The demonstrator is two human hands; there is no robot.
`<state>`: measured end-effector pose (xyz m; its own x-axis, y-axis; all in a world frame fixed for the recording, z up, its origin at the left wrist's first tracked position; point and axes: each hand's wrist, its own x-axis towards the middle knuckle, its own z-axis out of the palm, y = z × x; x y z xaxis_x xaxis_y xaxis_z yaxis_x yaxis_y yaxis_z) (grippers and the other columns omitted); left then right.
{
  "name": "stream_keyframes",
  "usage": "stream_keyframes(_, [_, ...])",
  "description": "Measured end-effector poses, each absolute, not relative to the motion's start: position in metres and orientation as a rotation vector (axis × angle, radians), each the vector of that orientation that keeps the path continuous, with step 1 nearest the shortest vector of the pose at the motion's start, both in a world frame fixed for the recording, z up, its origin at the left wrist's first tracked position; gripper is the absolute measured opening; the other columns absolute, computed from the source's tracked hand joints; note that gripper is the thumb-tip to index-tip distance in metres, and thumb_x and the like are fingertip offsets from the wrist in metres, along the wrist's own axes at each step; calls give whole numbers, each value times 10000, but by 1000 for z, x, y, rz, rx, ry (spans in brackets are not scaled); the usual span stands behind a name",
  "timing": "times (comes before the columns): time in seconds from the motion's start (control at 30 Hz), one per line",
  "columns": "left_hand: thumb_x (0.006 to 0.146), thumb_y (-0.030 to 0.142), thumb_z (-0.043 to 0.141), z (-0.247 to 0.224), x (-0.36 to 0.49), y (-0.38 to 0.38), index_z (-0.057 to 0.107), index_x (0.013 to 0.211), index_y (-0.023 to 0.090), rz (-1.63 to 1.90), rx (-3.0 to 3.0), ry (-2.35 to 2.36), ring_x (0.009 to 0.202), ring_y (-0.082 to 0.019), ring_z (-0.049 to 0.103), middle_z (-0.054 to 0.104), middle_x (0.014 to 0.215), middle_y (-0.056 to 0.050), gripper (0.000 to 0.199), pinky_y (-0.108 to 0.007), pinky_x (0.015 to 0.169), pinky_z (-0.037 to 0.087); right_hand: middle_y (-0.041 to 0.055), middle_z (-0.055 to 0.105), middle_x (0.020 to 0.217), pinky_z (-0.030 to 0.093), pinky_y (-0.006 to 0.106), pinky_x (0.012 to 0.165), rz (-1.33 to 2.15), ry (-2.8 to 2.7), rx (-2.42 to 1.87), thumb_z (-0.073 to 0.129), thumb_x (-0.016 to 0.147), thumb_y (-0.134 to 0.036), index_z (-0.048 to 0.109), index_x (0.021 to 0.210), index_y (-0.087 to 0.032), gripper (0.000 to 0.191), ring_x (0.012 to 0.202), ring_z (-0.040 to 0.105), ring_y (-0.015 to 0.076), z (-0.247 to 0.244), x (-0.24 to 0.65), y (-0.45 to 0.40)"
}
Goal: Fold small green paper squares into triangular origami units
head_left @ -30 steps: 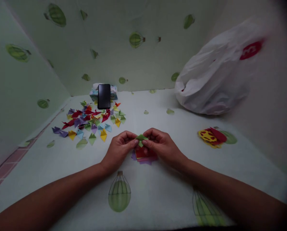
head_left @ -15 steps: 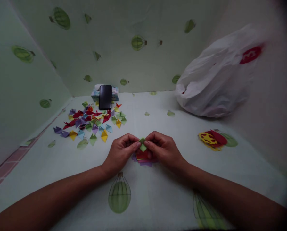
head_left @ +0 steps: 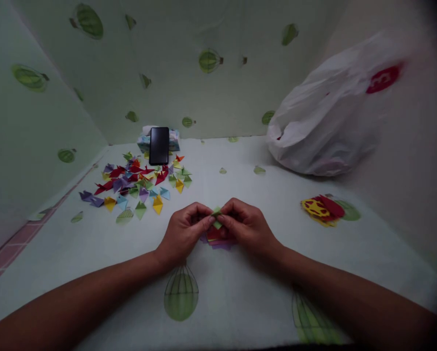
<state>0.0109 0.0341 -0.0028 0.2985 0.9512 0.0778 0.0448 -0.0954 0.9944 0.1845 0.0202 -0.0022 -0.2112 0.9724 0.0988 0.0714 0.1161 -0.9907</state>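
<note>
A small folded piece of green paper (head_left: 217, 224) is pinched between the fingertips of both hands. My left hand (head_left: 184, 231) grips its left corner with thumb and forefinger. On the other side, my right hand (head_left: 249, 225) pinches the right corner the same way. Just below the fingers lies a stack of coloured paper sheets (head_left: 222, 246) in red, pink and purple, partly hidden by the hands. Farther left spreads a pile of folded paper pieces (head_left: 138, 183) in red, purple, green, yellow and blue.
A black phone (head_left: 159, 146) leans on a tissue box (head_left: 174, 140) behind the pile. At the back right stands a bulging white plastic bag (head_left: 324, 117). Yellow and red cut-out shapes (head_left: 319, 208) lie to the right on the balloon-patterned cloth (head_left: 226, 302).
The thumbs have moved slightly closer together over the green paper, covering more of its middle. The whole view has shifted a little; the other things stay in place.
</note>
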Motion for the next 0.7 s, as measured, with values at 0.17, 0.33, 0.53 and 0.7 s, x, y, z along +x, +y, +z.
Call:
stream_keyframes(0.17, [798, 266, 692, -2, 9, 31, 670, 812, 152, 1000, 1545, 1057, 670, -123, 601, 666, 729, -8, 118, -233, 632, 474, 25, 610, 734, 448, 278, 610, 761, -1741, -1023, 638, 853, -228, 602, 762, -171, 113, 667, 570, 146, -5, 187, 25])
stream_keyframes(0.33, [799, 262, 678, -1, 10, 29, 680, 832, 150, 858, 1518, 1032, 634, -128, 627, 681, 696, -10, 116, -237, 612, 484, 67, 623, 862, 466, 314, 759, 490, -1877, -869, 589, 902, -153, 619, 763, -163, 143, 843, 582, 176, -4, 188, 26])
stream_keyframes(0.53, [788, 271, 698, -3, 10, 33, 657, 795, 146, 959, 1431, 1011, 619, -101, 590, 655, 686, 7, 132, -213, 599, 466, 107, 619, 1040, 467, 342, 857, 495, -1873, -885, 601, 910, -166, 622, 831, -167, 81, 989, 598, 196, -6, 191, 30])
stream_keyframes(0.7, [774, 258, 718, -4, 10, 35, 651, 811, 150, 986, 1394, 977, 655, -97, 583, 645, 717, 14, 132, -209, 626, 471, 104, 612, 1057, 459, 340, 841, 527, -1866, -879, 584, 881, -113, 603, 832, -177, 83, 984, 593, 194, -6, 191, 30])
